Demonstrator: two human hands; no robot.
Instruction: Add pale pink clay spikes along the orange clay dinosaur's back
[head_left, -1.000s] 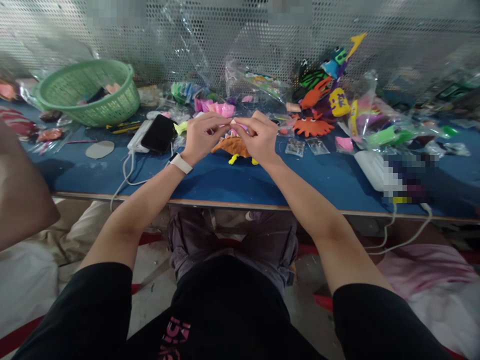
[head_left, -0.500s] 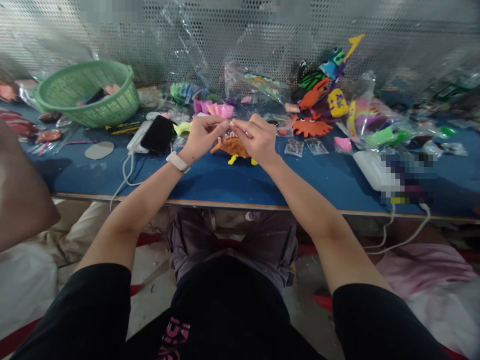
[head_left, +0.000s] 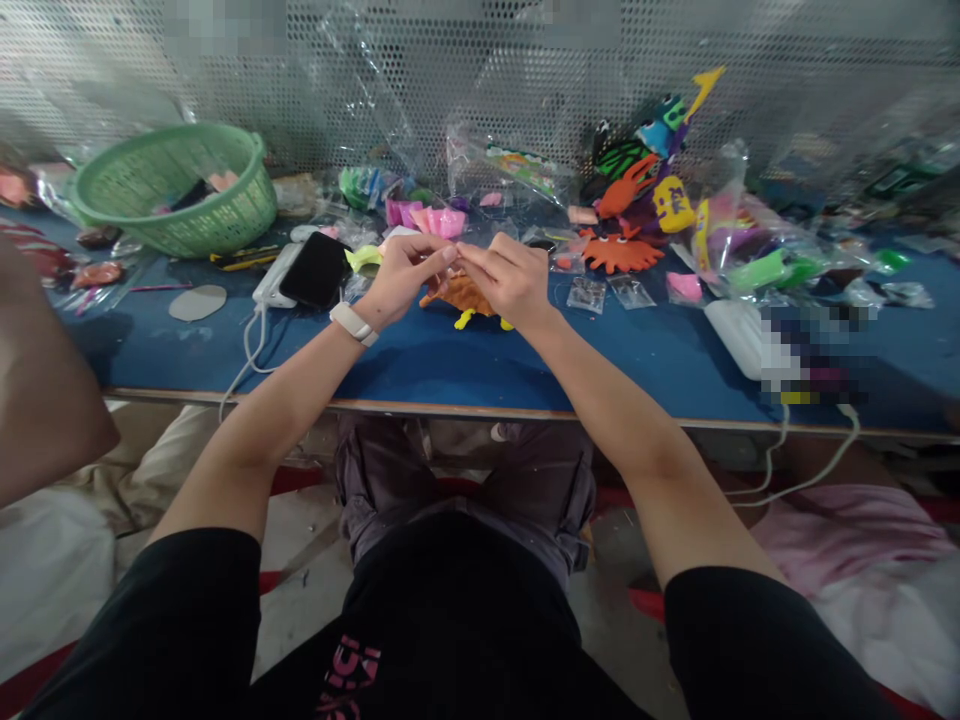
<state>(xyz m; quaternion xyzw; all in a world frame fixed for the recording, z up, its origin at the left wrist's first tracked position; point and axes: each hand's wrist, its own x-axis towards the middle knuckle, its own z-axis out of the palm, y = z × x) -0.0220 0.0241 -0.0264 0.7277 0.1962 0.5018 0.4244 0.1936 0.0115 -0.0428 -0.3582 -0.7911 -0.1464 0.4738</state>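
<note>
My left hand (head_left: 409,275) and my right hand (head_left: 514,280) meet fingertip to fingertip above the blue table. Both are closed in a pinch; whatever lies between the fingertips is too small to make out. Right below them is a brown clay figure (head_left: 457,292) with yellow feet (head_left: 465,320), partly covered by my fingers. Behind my left hand sit pink clay pieces (head_left: 435,218), and a yellow-green piece (head_left: 365,258) lies to its left. An orange clay crab (head_left: 621,250) rests to the right of my right hand.
A green basket (head_left: 255,205) stands at the back left. Nearer are a phone (head_left: 315,270) and a white power strip (head_left: 274,283) with a cable. Plastic bags (head_left: 517,170) and clay figures line the back. Another person's arm (head_left: 49,370) is at the left edge.
The right hand's fingers have shifted slightly against the left fingertips, with the right index finger straighter. The brown figure and the other things stay in place.
</note>
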